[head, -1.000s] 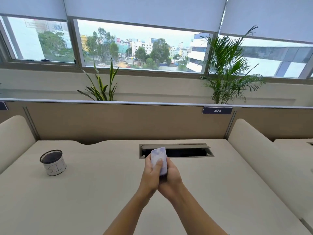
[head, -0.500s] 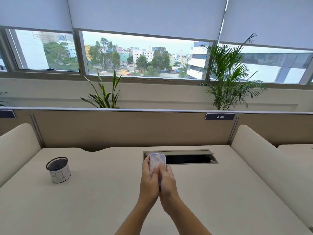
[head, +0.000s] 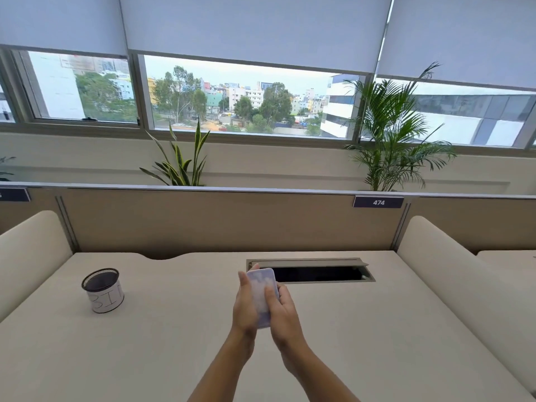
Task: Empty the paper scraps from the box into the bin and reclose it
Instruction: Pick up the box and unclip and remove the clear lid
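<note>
Hands meet over the pale desk (head: 174, 358), where I hold a small lavender-and-white box (head: 262, 297) upright between them. My left hand (head: 246, 307) wraps the box from its left side, fingertips showing past its top edge; my right hand (head: 282, 310) closes on it from the right, with the thumb (head: 268, 295) laid across its front face. Box sits pressed between both palms, lifted clear of the desk surface, its lid end tilted slightly away from me; whether it is open I cannot tell. Well apart to the left stands the round mesh bin (head: 103, 290), its paper label lettered "BIN", on the desk. Just behind the box lies the dark cable slot (head: 319, 273) in the desktop.
</note>
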Motion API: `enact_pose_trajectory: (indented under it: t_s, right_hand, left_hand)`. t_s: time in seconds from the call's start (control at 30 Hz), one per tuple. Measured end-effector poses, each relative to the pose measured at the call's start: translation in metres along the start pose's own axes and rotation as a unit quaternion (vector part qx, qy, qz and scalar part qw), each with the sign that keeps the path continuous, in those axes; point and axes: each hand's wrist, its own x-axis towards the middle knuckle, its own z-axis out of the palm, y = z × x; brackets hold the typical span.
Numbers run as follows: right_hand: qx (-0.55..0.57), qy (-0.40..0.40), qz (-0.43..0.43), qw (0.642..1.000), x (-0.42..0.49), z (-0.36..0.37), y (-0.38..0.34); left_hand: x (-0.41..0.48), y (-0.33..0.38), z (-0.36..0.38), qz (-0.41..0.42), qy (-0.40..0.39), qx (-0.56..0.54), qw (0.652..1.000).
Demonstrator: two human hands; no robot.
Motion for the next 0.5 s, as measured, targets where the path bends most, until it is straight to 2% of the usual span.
enact_pose_trajectory:
  t_s: [0.17, 0.33, 0.4, 0.5]
  right_hand:
    - [0.002, 0.030, 0.023, 0.999, 0.001, -0.002, 0.002]
    - [-0.013, 0.049, 0.019, 0.999, 0.002, 0.002, 0.004]
    - [-0.072, 0.039, 0.022, 0.996, 0.004, 0.003, 0.007]
    - [-0.262, 0.033, 0.036, 0.964, 0.008, -0.001, 0.007]
  left_hand:
    - [0.005, -0.003, -0.006, -0.048, 0.025, -0.057, 0.997]
    - [0.003, -0.007, -0.006, -0.125, 0.038, -0.056, 0.990]
    - [0.001, -0.010, -0.008, -0.158, 0.025, -0.072, 0.985]
    - [0.002, -0.010, -0.011, -0.163, 0.013, -0.080, 0.983]
